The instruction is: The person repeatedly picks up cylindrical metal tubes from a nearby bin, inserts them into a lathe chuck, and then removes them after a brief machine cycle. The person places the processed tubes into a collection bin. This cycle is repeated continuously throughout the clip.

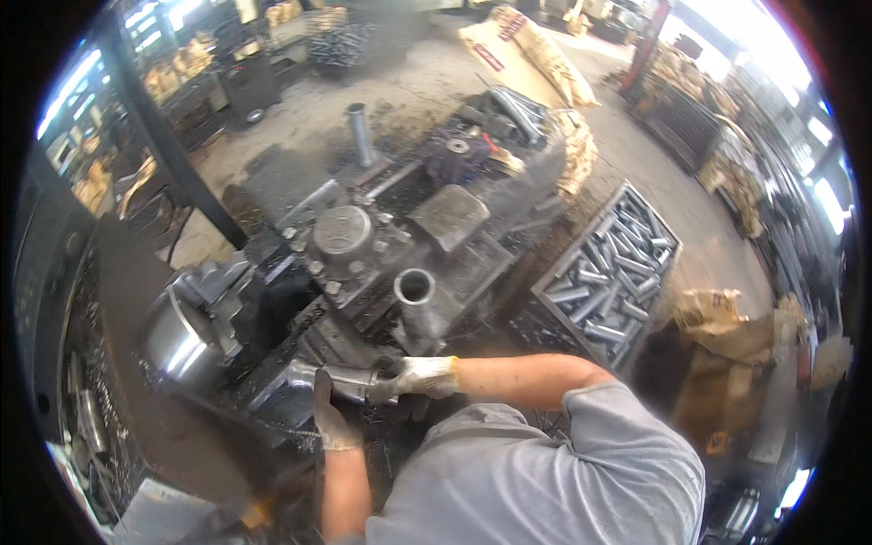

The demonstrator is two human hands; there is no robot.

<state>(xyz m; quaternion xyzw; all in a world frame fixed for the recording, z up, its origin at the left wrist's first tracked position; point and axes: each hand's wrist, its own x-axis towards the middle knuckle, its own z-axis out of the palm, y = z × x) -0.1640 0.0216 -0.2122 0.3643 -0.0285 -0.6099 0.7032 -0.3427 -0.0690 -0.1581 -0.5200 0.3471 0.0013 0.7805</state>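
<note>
Metal cylinder (350,382) | axis crosswise, left end toward chuck (173,340) | hands (423,377) curled around it

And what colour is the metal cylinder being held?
The metal cylinder is shiny silver-grey, seen best in the head view.

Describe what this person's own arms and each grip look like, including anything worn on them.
The right arm leaves a short grey sleeve and is bare down to the glove. The right grip wears an off-white work glove with a yellow-edged cuff and darkened fingertips. The left grip wears a dingier, greyish work glove; the left forearm is bare.
</note>
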